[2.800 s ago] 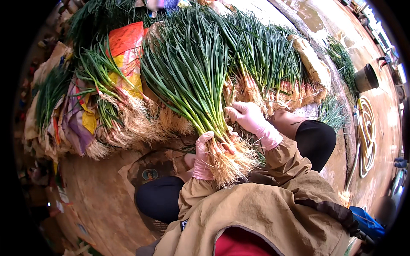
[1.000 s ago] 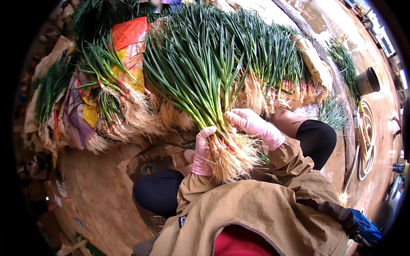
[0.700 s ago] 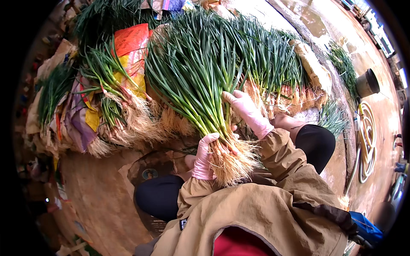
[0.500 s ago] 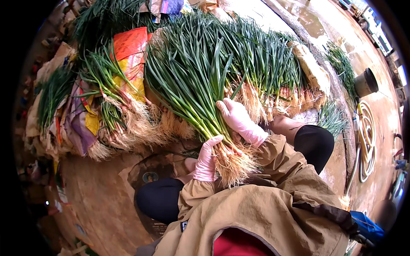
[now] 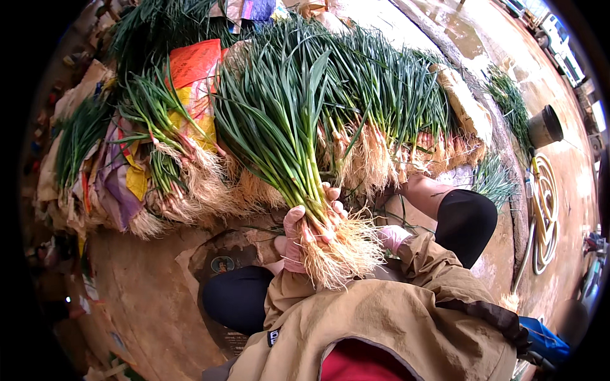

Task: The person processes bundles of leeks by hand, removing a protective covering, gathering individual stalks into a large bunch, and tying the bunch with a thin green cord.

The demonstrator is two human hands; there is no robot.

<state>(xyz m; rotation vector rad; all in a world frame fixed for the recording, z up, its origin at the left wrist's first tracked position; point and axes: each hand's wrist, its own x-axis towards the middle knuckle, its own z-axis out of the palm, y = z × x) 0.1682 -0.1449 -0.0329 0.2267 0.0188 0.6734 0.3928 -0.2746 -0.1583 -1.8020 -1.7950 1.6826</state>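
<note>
A bunch of green garlic (image 5: pixel 298 152) with long flat leaves, reddish stem bases and a thick tuft of pale roots is in front of me, its roots toward my body. My left hand (image 5: pixel 294 238), in a thin pink glove, grips it just above the roots, thumb on the near left side. Fingertips curl round the bunch's right side and seem to be of the same hand. My right hand (image 5: pixel 394 237), gloved too, is low at the right of the roots. Its fingers are hidden behind the roots, so I cannot tell whether they touch the bunch.
More green garlic (image 5: pixel 394 89) lies in a long row beyond, roots toward me. Smaller bunches (image 5: pixel 184 152) rest at the left by an orange and yellow sack (image 5: pixel 194 70). A black bucket (image 5: pixel 545 126) and a coiled hose (image 5: pixel 543 209) are on the wet floor at right.
My right hand has left the stems and moved down to the right side of the roots. The bunch has shifted slightly left, and my left hand has closed round it.
</note>
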